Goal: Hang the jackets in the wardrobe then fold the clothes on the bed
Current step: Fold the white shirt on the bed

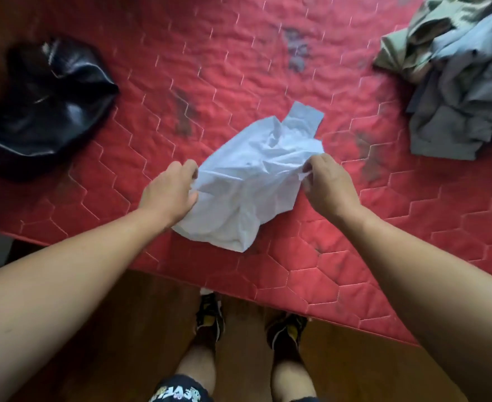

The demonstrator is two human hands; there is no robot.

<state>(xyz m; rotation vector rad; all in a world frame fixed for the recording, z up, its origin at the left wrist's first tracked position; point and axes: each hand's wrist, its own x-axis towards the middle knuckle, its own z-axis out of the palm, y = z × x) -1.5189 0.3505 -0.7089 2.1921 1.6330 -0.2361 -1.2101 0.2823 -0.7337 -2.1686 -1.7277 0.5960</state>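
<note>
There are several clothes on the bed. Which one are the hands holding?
The white garment in the middle: the left hand and right hand grip its two sides. The black shiny jacket and the grey-green pile lie apart, untouched.

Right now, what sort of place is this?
Probably a bedroom: a red quilted mattress above a brown wooden floor, bearing a crumpled white garment and a heap of grey and green clothes.

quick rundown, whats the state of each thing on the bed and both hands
white garment: crumpled, unfolded, on the bed, gripped at both sides
left hand: grips the garment's left edge
right hand: pinches the garment's right edge
black jacket: lying bunched on the bed, not hung
pile of clothes: heaped, unfolded
bed: red quilted cover, dark marks
</note>
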